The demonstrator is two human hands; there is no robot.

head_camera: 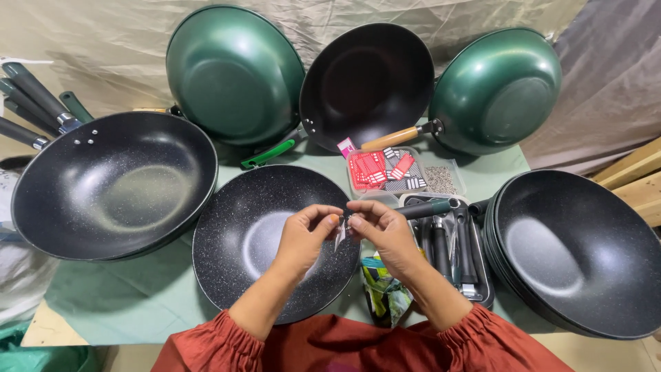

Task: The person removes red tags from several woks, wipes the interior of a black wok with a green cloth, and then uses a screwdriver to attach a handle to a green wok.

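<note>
Both my hands meet above the right rim of a black speckled wok (255,234) that lies on the green table cover. My left hand (306,238) and my right hand (382,231) pinch a small clear plastic packet (341,233) between their fingertips. The packet hangs just between the two thumbs. What is inside it is too small to tell. My sleeves are rust red.
A large black wok (113,182) lies at left and stacked black woks (578,251) at right. Two green woks (234,72) (499,89) and a black one (365,83) lean on the back drape. A tray of dark handles (454,248) and a box of small packets (385,171) sit by my right hand.
</note>
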